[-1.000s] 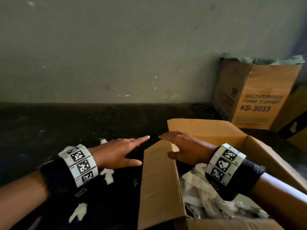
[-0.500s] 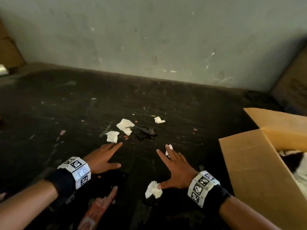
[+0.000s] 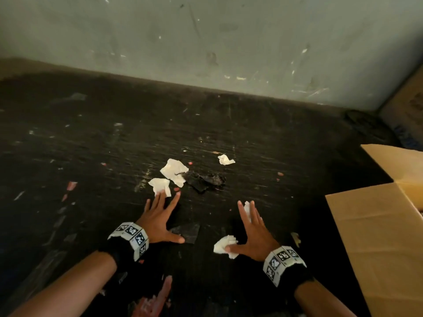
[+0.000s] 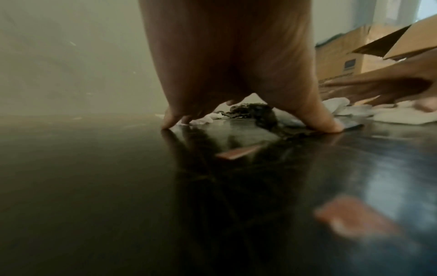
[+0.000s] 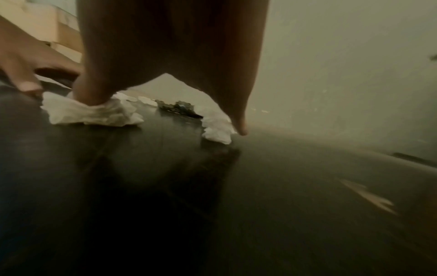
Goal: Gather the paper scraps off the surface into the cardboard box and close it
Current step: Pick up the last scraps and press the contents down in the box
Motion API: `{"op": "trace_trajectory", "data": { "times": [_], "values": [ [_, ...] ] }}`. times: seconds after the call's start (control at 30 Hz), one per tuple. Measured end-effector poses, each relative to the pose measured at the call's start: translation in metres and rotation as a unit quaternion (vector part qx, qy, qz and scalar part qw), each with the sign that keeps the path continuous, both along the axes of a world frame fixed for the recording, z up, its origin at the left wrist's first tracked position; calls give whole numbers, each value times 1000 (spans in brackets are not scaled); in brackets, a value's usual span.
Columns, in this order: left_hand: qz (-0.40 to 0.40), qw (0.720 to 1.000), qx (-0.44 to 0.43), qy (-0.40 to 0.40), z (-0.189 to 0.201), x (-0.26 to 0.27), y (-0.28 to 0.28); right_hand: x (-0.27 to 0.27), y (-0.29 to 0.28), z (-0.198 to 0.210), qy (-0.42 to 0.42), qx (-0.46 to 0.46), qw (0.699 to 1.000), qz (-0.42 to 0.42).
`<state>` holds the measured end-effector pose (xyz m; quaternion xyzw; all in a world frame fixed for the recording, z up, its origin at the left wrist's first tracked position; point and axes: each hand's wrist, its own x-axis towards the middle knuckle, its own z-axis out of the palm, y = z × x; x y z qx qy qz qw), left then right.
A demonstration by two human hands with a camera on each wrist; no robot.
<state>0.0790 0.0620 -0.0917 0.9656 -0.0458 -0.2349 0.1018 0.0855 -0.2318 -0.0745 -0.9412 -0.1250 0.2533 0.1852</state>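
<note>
Several white paper scraps lie on the dark surface point(image 3: 286, 156). My left hand point(image 3: 164, 216) lies flat with spread fingers, and its fingertips touch one scrap point(image 3: 159, 185); a bigger scrap point(image 3: 174, 171) and a small one point(image 3: 225, 160) lie beyond. My right hand point(image 3: 249, 227) is flat too. Its thumb presses a crumpled scrap point(image 3: 225, 245) point(image 5: 94, 114), and its fingers cover another scrap point(image 3: 247, 207) point(image 5: 217, 130). The open cardboard box point(image 3: 377, 236) stands at the right. In the left wrist view the left fingertips point(image 4: 328, 127) rest on the surface.
A dark crumpled wad point(image 3: 206, 179) lies beside the bigger scrap. A flat dark piece point(image 3: 187, 232) sits by my left thumb, and a pink wrapper point(image 3: 155, 300) lies near the front. A second box point(image 3: 407, 106) stands against the grey wall point(image 3: 229, 42).
Both hands left the box flap and came down flat on the surface to its left. In the last half second they slid forward, and the left fingertips reached a scrap.
</note>
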Motion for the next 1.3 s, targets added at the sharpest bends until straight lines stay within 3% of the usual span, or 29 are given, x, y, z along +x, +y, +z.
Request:
{"op": "trace_trajectory", "data": {
  "times": [0.1,0.2,0.37,0.5,0.63,0.9,1.1,1.3],
  "values": [
    [-38,998,-9,-42,0,13,-5,18,9,-5,17,60,998,14],
    [-66,994,-5,-84,2,26,-9,35,22,-7,-1,86,993,80],
    [-115,977,59,-172,2,53,2,80,32,-6,-100,-6,972,212],
    [-112,982,84,-127,1,88,13,120,36,-6,-155,-63,954,247],
    [-70,995,55,-49,-4,115,16,153,43,-13,-123,-57,964,230],
    [-122,992,35,7,-8,142,12,206,51,-26,-54,-63,972,220],
    [-119,993,4,14,-6,145,4,203,57,-26,-59,-26,963,261],
    [-99,991,-89,15,-3,121,-6,172,53,-22,-79,-12,952,295]
  ]
}}
